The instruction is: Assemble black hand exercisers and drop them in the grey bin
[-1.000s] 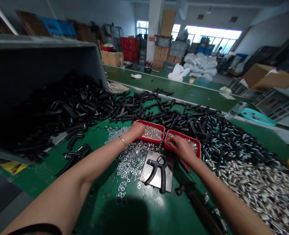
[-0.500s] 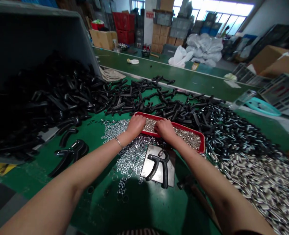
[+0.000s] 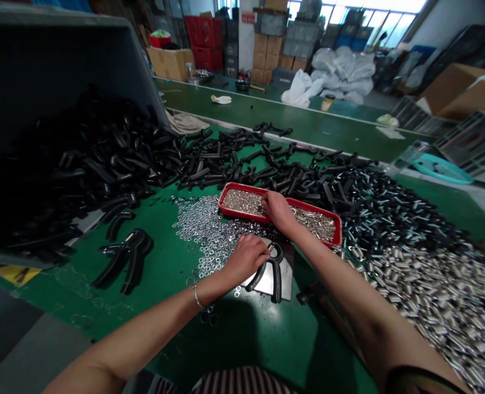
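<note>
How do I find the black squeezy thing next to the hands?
Find the green table, then the red trays in its middle. Just in front of them lies a grey metal plate, and the black hand gripper sits on it, partly under the left hand. It alone lies on metal; no other black gripper does.

Tray (image 3: 242,187) lay at centre of table (image 3: 267,339), washers (image 3: 201,230) spread to its left, a plate (image 3: 267,287) bearing one handle piece (image 3: 276,276) before it. Handle heap (image 3: 103,164) stood behind and left; pins (image 3: 439,306) lay right.
</note>
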A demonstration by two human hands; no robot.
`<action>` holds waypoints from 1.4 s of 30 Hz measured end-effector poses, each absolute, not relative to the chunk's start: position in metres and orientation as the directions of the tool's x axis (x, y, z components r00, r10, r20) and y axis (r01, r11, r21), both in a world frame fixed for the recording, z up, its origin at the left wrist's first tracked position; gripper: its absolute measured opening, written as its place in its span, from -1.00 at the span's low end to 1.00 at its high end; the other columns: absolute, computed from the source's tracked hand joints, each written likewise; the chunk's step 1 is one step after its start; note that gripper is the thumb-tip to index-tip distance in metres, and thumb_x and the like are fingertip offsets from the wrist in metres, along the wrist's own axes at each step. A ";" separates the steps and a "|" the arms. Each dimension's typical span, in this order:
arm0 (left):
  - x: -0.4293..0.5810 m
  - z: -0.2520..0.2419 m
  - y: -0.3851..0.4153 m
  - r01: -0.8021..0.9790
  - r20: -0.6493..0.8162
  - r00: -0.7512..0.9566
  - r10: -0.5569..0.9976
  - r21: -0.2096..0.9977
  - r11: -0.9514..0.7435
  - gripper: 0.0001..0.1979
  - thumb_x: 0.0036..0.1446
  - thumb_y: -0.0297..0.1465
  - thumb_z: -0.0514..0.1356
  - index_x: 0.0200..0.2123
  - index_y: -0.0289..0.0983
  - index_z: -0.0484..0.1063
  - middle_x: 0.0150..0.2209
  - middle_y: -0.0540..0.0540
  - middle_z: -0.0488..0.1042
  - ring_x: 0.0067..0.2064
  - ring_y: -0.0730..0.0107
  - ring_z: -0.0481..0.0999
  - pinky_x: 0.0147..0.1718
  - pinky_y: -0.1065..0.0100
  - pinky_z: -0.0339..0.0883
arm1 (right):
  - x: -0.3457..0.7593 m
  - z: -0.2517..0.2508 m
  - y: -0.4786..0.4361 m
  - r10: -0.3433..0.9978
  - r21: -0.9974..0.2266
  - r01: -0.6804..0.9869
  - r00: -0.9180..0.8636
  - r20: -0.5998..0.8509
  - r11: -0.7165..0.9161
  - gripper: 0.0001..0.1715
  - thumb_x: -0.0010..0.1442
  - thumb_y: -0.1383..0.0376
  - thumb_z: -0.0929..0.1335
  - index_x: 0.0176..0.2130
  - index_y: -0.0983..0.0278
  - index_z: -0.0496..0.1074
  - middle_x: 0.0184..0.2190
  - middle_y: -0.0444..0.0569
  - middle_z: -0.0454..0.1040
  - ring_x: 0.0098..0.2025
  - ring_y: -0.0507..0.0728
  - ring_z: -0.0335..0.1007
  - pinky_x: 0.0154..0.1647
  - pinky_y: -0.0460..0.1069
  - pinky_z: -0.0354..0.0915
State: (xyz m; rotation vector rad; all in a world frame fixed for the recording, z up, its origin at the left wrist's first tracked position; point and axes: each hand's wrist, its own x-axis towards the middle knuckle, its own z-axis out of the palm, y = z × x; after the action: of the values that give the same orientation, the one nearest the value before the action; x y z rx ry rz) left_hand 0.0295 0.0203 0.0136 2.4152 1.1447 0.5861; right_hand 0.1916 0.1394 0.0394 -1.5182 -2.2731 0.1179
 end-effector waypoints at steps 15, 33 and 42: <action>0.030 0.016 0.024 0.510 0.282 0.833 0.476 -0.060 -0.858 -0.81 0.34 -0.46 0.06 -0.28 -0.35 0.46 -0.30 -0.15 0.44 -0.20 0.16 0.36 -0.17 0.14 0.18 | 0.234 0.007 -0.024 0.994 -0.844 0.528 -0.102 0.049 0.096 -0.80 0.29 0.16 0.34 -0.31 0.23 0.42 -0.37 -0.06 0.49 -0.31 0.16 0.43 -0.23 0.05 0.36; -0.005 0.035 0.085 0.482 0.347 0.541 0.766 0.619 -0.620 -0.79 0.33 -0.39 0.10 -0.13 -0.27 0.54 -0.15 -0.12 0.54 -0.06 0.29 0.49 0.01 0.21 0.35 | 0.212 -0.003 -0.026 0.832 -0.131 0.855 -0.436 0.343 0.502 -0.76 0.40 0.32 0.24 -0.24 0.32 0.44 -0.26 0.13 0.49 -0.17 0.24 0.32 -0.16 0.10 0.35; -0.005 0.042 0.173 0.866 0.174 0.469 0.866 0.103 -0.490 -0.76 0.19 -0.52 0.12 -0.24 -0.39 0.61 -0.20 -0.32 0.58 -0.08 0.07 0.53 -0.03 0.15 0.34 | 0.249 0.027 -0.056 0.887 -0.319 0.845 -0.328 0.323 0.429 -0.74 0.41 0.24 0.23 0.04 0.27 0.35 -0.06 0.13 0.46 -0.01 0.23 0.37 -0.01 0.13 0.36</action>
State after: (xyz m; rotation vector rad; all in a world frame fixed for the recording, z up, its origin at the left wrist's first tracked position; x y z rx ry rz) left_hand -0.0050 0.1730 0.0424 2.6922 1.5868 0.3198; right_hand 0.2493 -0.0560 0.0269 -1.4651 -2.2397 0.1276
